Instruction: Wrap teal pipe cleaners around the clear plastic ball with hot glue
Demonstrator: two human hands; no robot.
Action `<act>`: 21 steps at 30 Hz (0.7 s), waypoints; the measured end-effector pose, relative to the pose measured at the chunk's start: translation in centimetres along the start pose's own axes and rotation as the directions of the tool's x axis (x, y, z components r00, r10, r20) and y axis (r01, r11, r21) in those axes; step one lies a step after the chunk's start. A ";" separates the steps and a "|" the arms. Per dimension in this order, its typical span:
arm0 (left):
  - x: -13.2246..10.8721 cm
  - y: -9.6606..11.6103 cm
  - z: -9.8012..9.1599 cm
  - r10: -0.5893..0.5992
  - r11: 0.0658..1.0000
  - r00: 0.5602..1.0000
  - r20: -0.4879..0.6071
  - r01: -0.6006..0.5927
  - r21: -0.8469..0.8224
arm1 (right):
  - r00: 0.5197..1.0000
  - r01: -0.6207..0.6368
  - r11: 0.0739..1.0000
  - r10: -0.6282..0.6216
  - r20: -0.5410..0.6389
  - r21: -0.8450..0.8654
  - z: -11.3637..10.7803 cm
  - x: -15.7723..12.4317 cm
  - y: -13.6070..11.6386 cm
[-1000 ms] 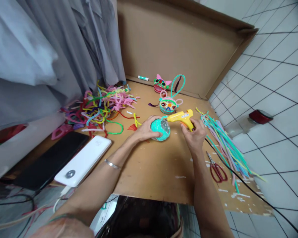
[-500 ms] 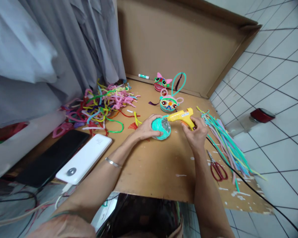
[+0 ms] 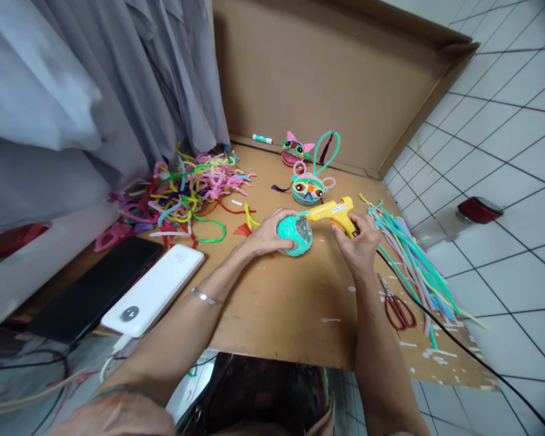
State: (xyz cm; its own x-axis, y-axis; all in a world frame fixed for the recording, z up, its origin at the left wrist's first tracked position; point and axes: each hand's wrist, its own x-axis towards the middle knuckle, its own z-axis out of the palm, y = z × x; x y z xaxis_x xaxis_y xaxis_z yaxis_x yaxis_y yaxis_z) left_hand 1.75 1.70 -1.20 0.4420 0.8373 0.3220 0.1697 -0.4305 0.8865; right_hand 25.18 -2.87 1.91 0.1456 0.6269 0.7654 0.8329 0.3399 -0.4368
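My left hand is wrapped round the left side of a small rounded container, mostly covered in turquoise pipe cleaner, with a clear part on its right. A short turquoise end sticks out at its top. Closed on the handle of a yellow hot glue gun, my right hand keeps the nozzle close to the container's upper edge. Whether the nozzle touches it I cannot tell. Behind them stand two decorated pipe-cleaner animal figures, one turquoise with a tall loop and one pink and green.
Tangled coloured pipe cleaners lie at the left, near a white power bank and a black phone-like slab. On the right are straight pipe cleaners, red-handled scissors, the black cord and a red-lidded jar. A glue stick lies behind.
Both hands keep their holds on the container and the glue gun. The nozzle has shifted very slightly at the container's upper edge; otherwise the scene looks the same.
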 end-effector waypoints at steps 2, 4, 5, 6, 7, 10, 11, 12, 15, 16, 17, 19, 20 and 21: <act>0.0 -0.1 0.0 -0.005 1.000 1.000 -0.003 0.005 0.001 | 1.000 0.005 1.000 -0.005 0.007 0.013 -0.1 0.1 0.1; 0.0 0.0 0.0 -0.014 1.000 1.000 -0.004 0.014 -0.013 | 1.000 0.004 1.000 -0.004 0.019 0.023 -0.2 0.1 0.1; -0.1 0.0 0.0 -0.016 1.000 1.000 -0.004 0.016 -0.022 | 1.000 0.001 1.000 -0.002 0.026 0.026 -0.3 0.2 0.0; -0.1 0.1 0.0 -0.017 0.999 1.000 -0.003 0.017 -0.030 | 0.999 -0.002 1.000 0.001 0.034 0.029 -0.3 0.2 0.0; -0.1 0.1 0.0 -0.014 0.999 1.000 0.002 0.014 -0.035 | 0.999 -0.006 0.999 0.005 0.040 0.031 -0.3 0.2 0.0; -0.1 0.3 0.0 -0.001 0.999 1.000 0.003 0.001 -0.037 | 0.999 -0.012 0.999 0.011 0.044 0.034 -0.3 0.1 -0.2; -0.1 0.3 0.0 0.000 0.999 1.000 0.001 0.001 -0.032 | 0.999 -0.012 0.999 0.011 0.038 0.031 -0.3 0.1 -0.2; -0.1 0.3 0.0 -0.002 1.000 1.000 -0.002 0.002 -0.025 | 1.000 -0.013 1.000 0.012 0.029 0.025 -0.2 0.1 -0.2; -0.1 0.2 0.0 -0.005 1.000 1.000 0.003 0.005 0.009 | 1.000 -0.019 1.000 0.019 0.011 0.011 -0.1 0.0 -0.2; -0.1 0.2 0.0 -0.003 1.000 1.000 0.009 0.003 0.019 | 1.000 -0.020 1.000 0.020 0.011 0.013 -0.1 0.0 -0.1; -0.1 0.1 -0.1 0.000 1.000 1.000 0.012 0.000 0.025 | 1.000 -0.018 1.000 0.018 0.012 0.017 -0.1 0.1 -0.1; -0.1 0.0 -0.1 0.002 1.000 1.000 0.011 -0.003 0.022 | 1.000 -0.006 1.000 0.005 0.018 0.029 -0.2 0.1 0.0; 0.0 -0.1 -0.1 0.002 1.000 1.000 0.009 -0.002 0.014 | 1.000 0.002 0.999 -0.002 0.019 0.034 -0.2 0.2 0.0; 0.0 -0.1 -0.1 0.001 1.000 1.000 0.007 -0.001 0.004 | 1.000 0.007 0.999 -0.007 0.019 0.038 -0.2 0.2 0.1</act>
State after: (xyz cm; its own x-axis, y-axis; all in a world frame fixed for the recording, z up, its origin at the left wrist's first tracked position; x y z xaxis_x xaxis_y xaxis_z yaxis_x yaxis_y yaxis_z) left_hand 1.66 1.77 -1.29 0.4483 0.8343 0.3208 0.1726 -0.4330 0.8847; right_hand 25.37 -2.88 2.15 0.1295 0.6373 0.7596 0.8128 0.3706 -0.4495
